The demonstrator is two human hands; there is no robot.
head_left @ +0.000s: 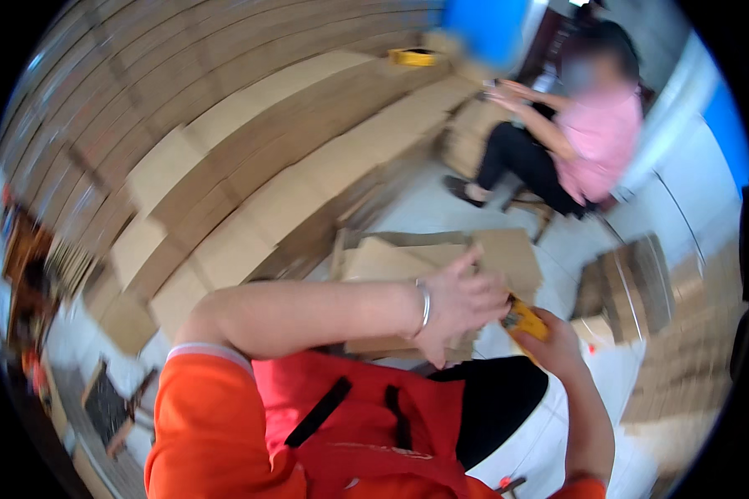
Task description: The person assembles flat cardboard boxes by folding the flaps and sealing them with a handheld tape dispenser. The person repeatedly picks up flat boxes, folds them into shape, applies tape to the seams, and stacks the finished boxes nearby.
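My right hand [555, 343] is closed around a yellow hand tool [528, 323] with a dark, metallic-looking end; blur hides its exact kind. Reaching across from the left, my left hand [464, 306] wears a silver bangle [424, 306] and has its fingers spread. Its fingertips are beside the tool's dark end, and I cannot tell whether they touch it. Below both hands lies a loose pile of flat cardboard pieces [508, 249], partly covered by my left hand and forearm.
Long stacks of cardboard [258, 158] fill the left and far side. A yellow object [413, 57] rests on them. A seated person in a pink top [599, 137] is at the far right. A cardboard bundle [620, 287] and a small stool [106, 403] stand on the tiled floor.
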